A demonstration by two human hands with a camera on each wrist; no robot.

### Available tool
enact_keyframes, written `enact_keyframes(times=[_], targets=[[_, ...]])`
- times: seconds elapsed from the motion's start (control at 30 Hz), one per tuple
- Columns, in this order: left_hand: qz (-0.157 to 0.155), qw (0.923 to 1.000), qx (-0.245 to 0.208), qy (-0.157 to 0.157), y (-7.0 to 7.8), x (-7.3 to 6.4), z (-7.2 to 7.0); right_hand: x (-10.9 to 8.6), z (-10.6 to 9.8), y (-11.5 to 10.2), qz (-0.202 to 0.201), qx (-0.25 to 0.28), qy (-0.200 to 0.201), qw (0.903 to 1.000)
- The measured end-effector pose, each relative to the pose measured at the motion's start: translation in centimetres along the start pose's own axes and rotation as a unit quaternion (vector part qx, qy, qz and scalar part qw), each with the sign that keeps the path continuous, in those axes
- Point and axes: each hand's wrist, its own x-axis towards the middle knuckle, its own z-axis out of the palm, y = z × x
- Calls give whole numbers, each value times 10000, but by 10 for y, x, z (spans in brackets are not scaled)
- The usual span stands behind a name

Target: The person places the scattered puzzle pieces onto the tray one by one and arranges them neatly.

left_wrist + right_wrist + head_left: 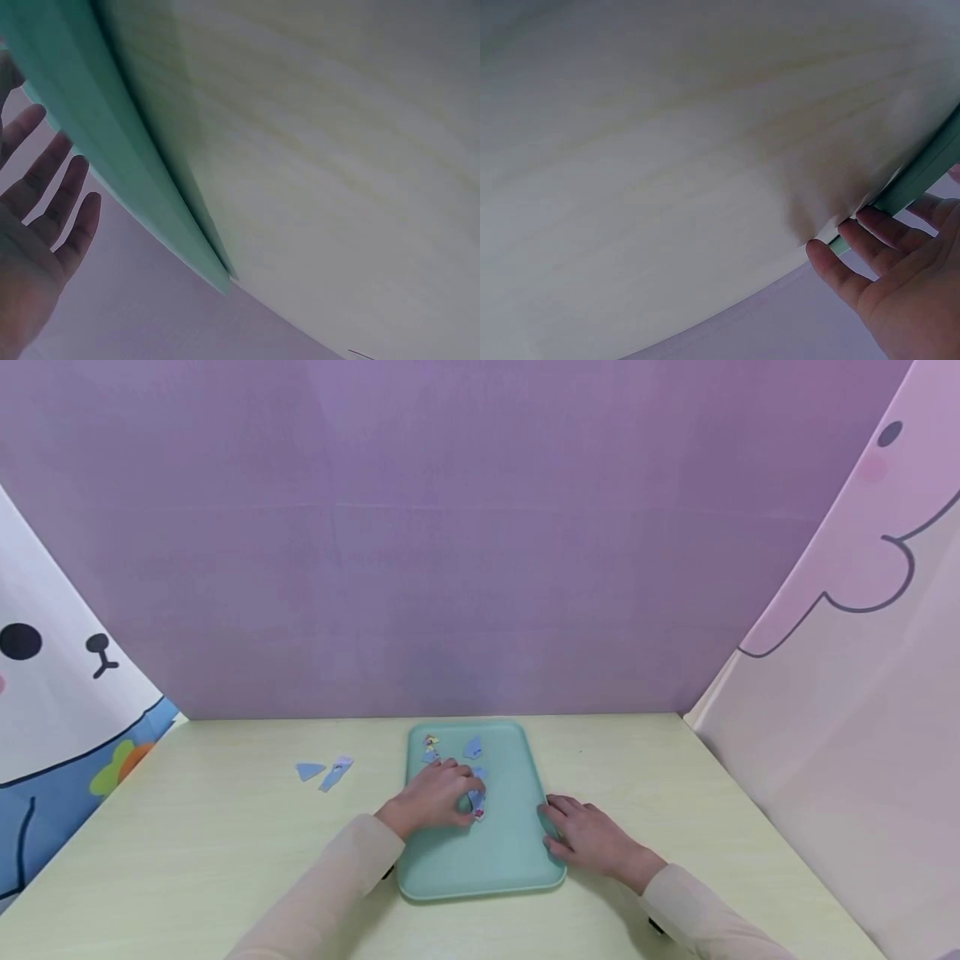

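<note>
A light green tray (487,868) lies on the table, with several blue puzzle-like cut pieces on it. Over the tray's left half is my left hand (431,797). Its forefinger and thumb reach to either side of a blue piece (477,800) with a red spot at its lower end; the hand partly hides this piece. A yellow-and-blue piece (430,748) and a plain blue piece (472,747) lie farther up the tray. My right hand (592,839) rests at the tray's right rim, its fingertips touching the edge. The left wrist view shows extended left fingers (56,180) beyond the rim.
Two more pieces lie on the table left of the tray: a blue triangle (309,771) and a longer blue-and-pink strip (336,773). A purple cloth wall (480,543) stands behind the table (225,827), with printed cloths at both sides.
</note>
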Motion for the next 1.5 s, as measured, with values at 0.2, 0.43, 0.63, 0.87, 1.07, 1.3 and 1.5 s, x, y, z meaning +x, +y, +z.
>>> enact_keyframes(times=[0.2,0.43,0.63,0.87,1.07,1.3,1.5], targets=[[-157,9997,-163,-93,0,1,0,0,0,0,-91,24,141,9999],[-245,9993,-264,-137,-1,1,2,1,-2,-1,81,41,-84,9999],[-249,9992,-295,-107,-2,1,6,0,-3,-3,79,117,-162,9998],[-266,9992,-307,-35,-2,-1,6,0,-3,-3,54,74,-127,9999],[-260,9987,-433,94,-2,-5,1,0,-3,-3,27,59,-104,9999],[-252,9986,-429,186,-7,-11,-2,0,-1,-2,111,74,-133,9998],[-277,9981,-432,333,-14,-19,-6,1,-2,-1,82,31,-118,9999]])
